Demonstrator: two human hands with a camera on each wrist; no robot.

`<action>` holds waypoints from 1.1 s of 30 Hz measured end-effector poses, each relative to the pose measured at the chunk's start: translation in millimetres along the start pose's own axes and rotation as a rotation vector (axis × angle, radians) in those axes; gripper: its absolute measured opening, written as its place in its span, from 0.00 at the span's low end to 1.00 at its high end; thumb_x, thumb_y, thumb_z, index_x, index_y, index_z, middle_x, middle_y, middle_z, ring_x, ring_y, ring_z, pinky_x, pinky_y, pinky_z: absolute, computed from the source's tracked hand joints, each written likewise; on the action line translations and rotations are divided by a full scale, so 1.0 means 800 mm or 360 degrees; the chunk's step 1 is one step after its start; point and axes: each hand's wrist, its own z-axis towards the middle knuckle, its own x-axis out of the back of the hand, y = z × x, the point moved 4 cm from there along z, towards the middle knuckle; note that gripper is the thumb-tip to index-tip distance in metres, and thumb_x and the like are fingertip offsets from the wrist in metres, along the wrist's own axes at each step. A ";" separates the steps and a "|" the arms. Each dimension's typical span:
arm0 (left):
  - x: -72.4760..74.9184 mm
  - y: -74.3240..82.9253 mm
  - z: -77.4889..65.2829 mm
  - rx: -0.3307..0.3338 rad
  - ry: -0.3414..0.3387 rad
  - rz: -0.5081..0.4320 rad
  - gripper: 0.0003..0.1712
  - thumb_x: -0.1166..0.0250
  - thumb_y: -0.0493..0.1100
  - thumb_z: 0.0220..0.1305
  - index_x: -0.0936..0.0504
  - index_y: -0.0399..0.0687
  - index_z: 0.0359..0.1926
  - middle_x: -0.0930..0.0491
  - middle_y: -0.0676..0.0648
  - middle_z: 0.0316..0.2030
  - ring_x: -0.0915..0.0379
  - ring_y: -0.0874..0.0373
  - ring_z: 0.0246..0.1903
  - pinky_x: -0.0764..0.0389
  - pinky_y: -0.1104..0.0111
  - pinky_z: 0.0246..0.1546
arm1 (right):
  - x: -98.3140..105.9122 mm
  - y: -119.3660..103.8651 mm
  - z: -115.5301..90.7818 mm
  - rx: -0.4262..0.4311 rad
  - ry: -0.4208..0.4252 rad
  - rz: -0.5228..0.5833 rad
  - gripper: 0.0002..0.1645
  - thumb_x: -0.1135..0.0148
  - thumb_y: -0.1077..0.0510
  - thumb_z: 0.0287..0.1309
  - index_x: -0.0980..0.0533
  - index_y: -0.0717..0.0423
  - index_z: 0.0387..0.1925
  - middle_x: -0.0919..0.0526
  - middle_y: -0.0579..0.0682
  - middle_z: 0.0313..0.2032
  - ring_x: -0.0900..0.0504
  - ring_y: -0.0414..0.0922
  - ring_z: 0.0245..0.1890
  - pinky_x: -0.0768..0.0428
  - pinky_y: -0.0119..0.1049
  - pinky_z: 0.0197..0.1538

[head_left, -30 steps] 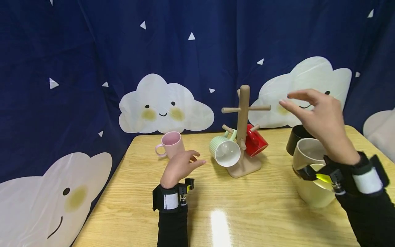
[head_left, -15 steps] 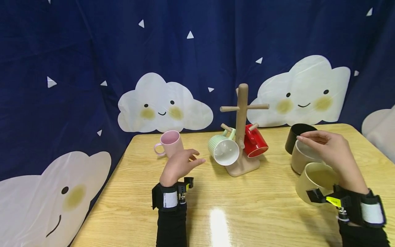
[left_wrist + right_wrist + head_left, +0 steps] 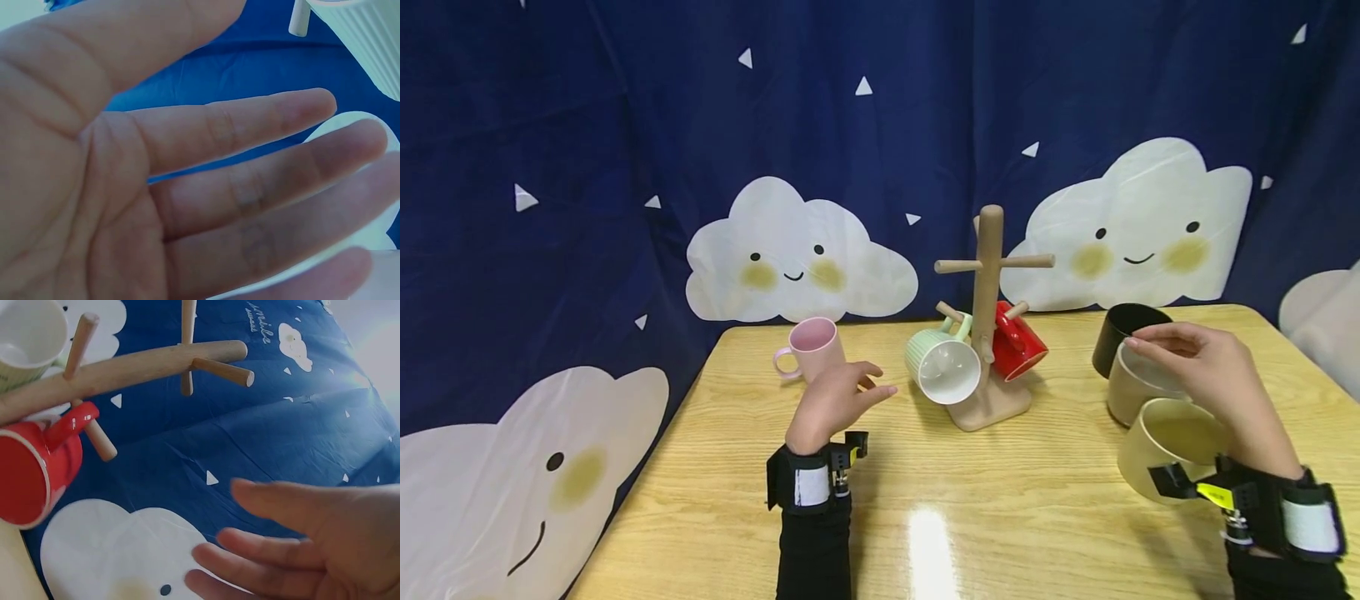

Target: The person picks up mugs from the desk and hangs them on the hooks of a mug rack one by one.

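Observation:
My right hand (image 3: 1213, 375), fingers loosely bent and holding nothing, is over a greige cup (image 3: 1131, 393) at the right, overlapping its rim in the head view. A black cup (image 3: 1107, 348) stands behind that one and a pale yellow cup (image 3: 1153, 458) in front. My left hand (image 3: 831, 404) hovers with relaxed, spread fingers just in front of a pink mug (image 3: 820, 352), hiding its lower part. On a wooden mug tree (image 3: 990, 283) between the hands, a ribbed light green mug (image 3: 927, 354) and a red mug (image 3: 1019, 346) hang by their handles from the lower pegs.
The upper pegs (image 3: 1028, 261) of the mug tree hold no mugs. A light wooden table (image 3: 1045, 525) carries everything. Behind it hangs a dark blue curtain (image 3: 820, 100) printed with smiling white clouds.
My right hand has come down from in front of the curtain to over the cups, its fingers drawing closer together. The red mug has tilted slightly on its peg. My left hand stays in place.

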 end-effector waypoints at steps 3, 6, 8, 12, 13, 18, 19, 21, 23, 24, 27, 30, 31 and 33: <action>-0.001 0.001 0.001 -0.0005 0.0001 0.0005 0.24 0.40 0.55 0.60 0.21 0.43 0.49 0.17 0.45 0.40 0.21 0.52 0.40 0.22 0.63 0.38 | -0.003 -0.010 0.000 0.0238 -0.0022 -0.0178 0.20 0.37 0.47 0.54 0.22 0.58 0.42 0.15 0.44 0.32 0.31 0.15 0.28 0.31 0.21 0.30; -0.002 0.002 0.002 -0.0028 -0.0008 -0.0004 0.23 0.40 0.54 0.60 0.21 0.43 0.49 0.17 0.44 0.40 0.20 0.52 0.39 0.22 0.63 0.38 | -0.012 -0.023 -0.002 0.0535 -0.0068 -0.0383 0.16 0.34 0.52 0.51 0.21 0.58 0.39 0.15 0.53 0.32 0.22 0.28 0.28 0.27 0.25 0.30; -0.004 0.003 0.003 -0.0055 -0.0020 -0.0010 0.23 0.40 0.53 0.60 0.21 0.43 0.50 0.17 0.43 0.41 0.20 0.52 0.39 0.21 0.63 0.38 | -0.019 -0.030 -0.004 0.0705 -0.0095 -0.0496 0.16 0.31 0.54 0.47 0.20 0.58 0.38 0.16 0.49 0.30 0.19 0.37 0.29 0.24 0.29 0.31; -0.008 0.007 0.005 -0.0095 -0.0058 -0.0013 0.22 0.40 0.53 0.61 0.22 0.44 0.50 0.17 0.43 0.41 0.20 0.52 0.39 0.21 0.64 0.37 | -0.030 -0.036 -0.008 0.0859 -0.0196 -0.0627 0.19 0.28 0.54 0.42 0.20 0.58 0.37 0.16 0.45 0.29 0.18 0.44 0.29 0.21 0.37 0.34; -0.009 0.008 0.006 -0.0097 -0.0062 -0.0006 0.22 0.40 0.53 0.60 0.22 0.44 0.50 0.17 0.44 0.41 0.19 0.52 0.39 0.21 0.64 0.37 | -0.032 -0.036 -0.008 0.0867 -0.0220 -0.0644 0.19 0.28 0.54 0.41 0.20 0.59 0.37 0.16 0.45 0.29 0.17 0.44 0.29 0.21 0.38 0.34; -0.012 0.008 0.008 -0.0081 -0.0080 0.0013 0.22 0.39 0.53 0.60 0.22 0.45 0.50 0.17 0.45 0.41 0.20 0.53 0.39 0.21 0.65 0.37 | -0.033 -0.034 -0.009 0.0814 -0.0281 -0.0672 0.21 0.29 0.52 0.43 0.20 0.60 0.38 0.16 0.46 0.30 0.17 0.44 0.30 0.21 0.40 0.34; -0.012 0.008 0.008 -0.0078 -0.0082 0.0016 0.22 0.39 0.53 0.60 0.22 0.45 0.50 0.17 0.45 0.41 0.20 0.53 0.39 0.21 0.65 0.37 | -0.033 -0.034 -0.009 0.0801 -0.0289 -0.0669 0.21 0.29 0.52 0.43 0.20 0.60 0.39 0.16 0.47 0.30 0.17 0.44 0.30 0.21 0.40 0.35; -0.013 0.007 0.009 -0.0074 -0.0084 0.0021 0.22 0.39 0.53 0.60 0.22 0.45 0.50 0.17 0.44 0.41 0.20 0.53 0.39 0.21 0.65 0.38 | -0.033 -0.033 -0.009 0.0788 -0.0291 -0.0671 0.21 0.30 0.51 0.44 0.20 0.60 0.39 0.16 0.46 0.30 0.17 0.44 0.31 0.21 0.40 0.35; -0.013 0.006 0.009 -0.0079 -0.0085 0.0030 0.23 0.39 0.54 0.60 0.22 0.45 0.51 0.17 0.44 0.42 0.20 0.53 0.39 0.21 0.65 0.38 | -0.033 -0.032 -0.009 0.0771 -0.0308 -0.0668 0.22 0.30 0.50 0.45 0.21 0.60 0.39 0.16 0.46 0.30 0.17 0.44 0.31 0.21 0.40 0.34; -0.013 0.006 0.009 -0.0079 -0.0087 0.0030 0.23 0.40 0.54 0.60 0.22 0.45 0.51 0.17 0.44 0.42 0.20 0.53 0.39 0.21 0.65 0.38 | -0.033 -0.032 -0.009 0.0761 -0.0321 -0.0663 0.22 0.30 0.50 0.45 0.21 0.61 0.40 0.16 0.47 0.30 0.17 0.44 0.31 0.21 0.40 0.34; -0.013 0.005 0.009 -0.0093 -0.0080 0.0018 0.23 0.40 0.54 0.60 0.22 0.44 0.51 0.18 0.44 0.42 0.20 0.52 0.39 0.21 0.65 0.37 | -0.034 -0.030 -0.009 0.0732 -0.0353 -0.0650 0.24 0.31 0.48 0.46 0.21 0.61 0.41 0.16 0.47 0.30 0.18 0.44 0.30 0.21 0.40 0.34; -0.010 0.002 0.006 -0.0080 -0.0065 -0.0049 0.23 0.40 0.53 0.60 0.22 0.43 0.51 0.18 0.43 0.42 0.20 0.51 0.40 0.21 0.63 0.38 | -0.035 -0.030 -0.009 0.0717 -0.0363 -0.0638 0.24 0.31 0.48 0.46 0.21 0.62 0.41 0.16 0.46 0.30 0.18 0.43 0.30 0.21 0.40 0.34; -0.009 0.000 0.005 -0.0071 -0.0050 -0.0078 0.22 0.39 0.52 0.60 0.22 0.43 0.50 0.18 0.43 0.42 0.20 0.50 0.40 0.21 0.63 0.38 | -0.035 -0.030 -0.009 0.0716 -0.0363 -0.0638 0.24 0.31 0.48 0.46 0.21 0.62 0.41 0.16 0.46 0.30 0.18 0.43 0.30 0.21 0.39 0.34; -0.004 -0.006 0.001 -0.0049 -0.0004 -0.0151 0.22 0.38 0.51 0.60 0.22 0.42 0.50 0.18 0.42 0.42 0.20 0.49 0.40 0.21 0.61 0.39 | -0.035 -0.030 -0.009 0.0706 -0.0369 -0.0640 0.24 0.31 0.48 0.46 0.21 0.62 0.41 0.16 0.46 0.30 0.18 0.43 0.30 0.22 0.39 0.34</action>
